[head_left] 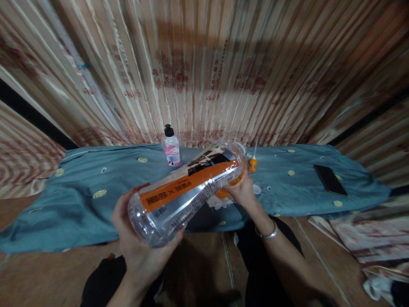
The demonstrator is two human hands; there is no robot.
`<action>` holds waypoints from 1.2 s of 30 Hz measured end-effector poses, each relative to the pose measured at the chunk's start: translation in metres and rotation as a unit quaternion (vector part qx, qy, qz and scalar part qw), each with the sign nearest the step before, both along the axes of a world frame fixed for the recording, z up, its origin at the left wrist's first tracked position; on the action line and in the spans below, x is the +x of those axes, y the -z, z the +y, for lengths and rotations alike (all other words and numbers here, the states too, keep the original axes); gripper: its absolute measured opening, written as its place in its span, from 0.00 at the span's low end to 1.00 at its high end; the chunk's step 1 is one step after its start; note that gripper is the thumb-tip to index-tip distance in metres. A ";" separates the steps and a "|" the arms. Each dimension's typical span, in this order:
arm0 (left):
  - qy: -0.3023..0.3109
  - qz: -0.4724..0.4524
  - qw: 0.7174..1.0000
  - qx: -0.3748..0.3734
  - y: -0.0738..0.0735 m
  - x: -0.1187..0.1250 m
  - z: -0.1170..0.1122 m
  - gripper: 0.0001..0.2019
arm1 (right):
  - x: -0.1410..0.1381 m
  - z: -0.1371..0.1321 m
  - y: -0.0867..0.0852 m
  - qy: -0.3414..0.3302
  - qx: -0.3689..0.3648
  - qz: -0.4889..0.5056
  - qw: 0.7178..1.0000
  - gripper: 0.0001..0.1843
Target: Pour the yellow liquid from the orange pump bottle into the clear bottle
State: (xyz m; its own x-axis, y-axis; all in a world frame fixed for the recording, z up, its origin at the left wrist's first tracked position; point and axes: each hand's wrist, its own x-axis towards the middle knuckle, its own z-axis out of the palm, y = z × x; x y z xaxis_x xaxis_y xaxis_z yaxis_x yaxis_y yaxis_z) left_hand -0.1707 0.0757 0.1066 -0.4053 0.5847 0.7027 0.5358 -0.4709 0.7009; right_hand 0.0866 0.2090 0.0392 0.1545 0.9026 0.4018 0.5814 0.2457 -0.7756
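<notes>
A large clear plastic bottle (188,187) with an orange and black label lies tilted, base low at the left and white-rimmed mouth higher at the right. My left hand (140,238) is wrapped round its base. Close under its neck, my right hand (244,192) is closed round an orange container (236,179), mostly hidden by the fingers and the clear bottle. I cannot tell whether the two mouths touch. Just beyond, an orange pump top (252,164) with a pale tube stands upside down on the cloth.
Behind stands a pink-labelled bottle (172,149) with a black pump. By my right hand are a small whitish disc (256,189) and crumpled white material (220,202). A dark phone (329,180) lies right on the teal cloth (89,170). A pleated curtain (204,72) hangs behind.
</notes>
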 end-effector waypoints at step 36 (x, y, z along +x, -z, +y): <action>0.016 0.009 1.000 0.016 0.000 0.000 0.002 0.51 | 0.001 0.000 -0.003 0.002 -0.025 -0.005 1.000 0.56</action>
State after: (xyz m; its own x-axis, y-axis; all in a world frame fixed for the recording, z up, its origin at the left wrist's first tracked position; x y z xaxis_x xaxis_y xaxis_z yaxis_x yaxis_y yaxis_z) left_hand -0.1703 0.0775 0.1069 -0.3737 0.5749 0.7279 0.5317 -0.5103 0.6760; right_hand 0.0879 0.2093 0.0419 0.1546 0.9206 0.3586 0.5904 0.2049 -0.7807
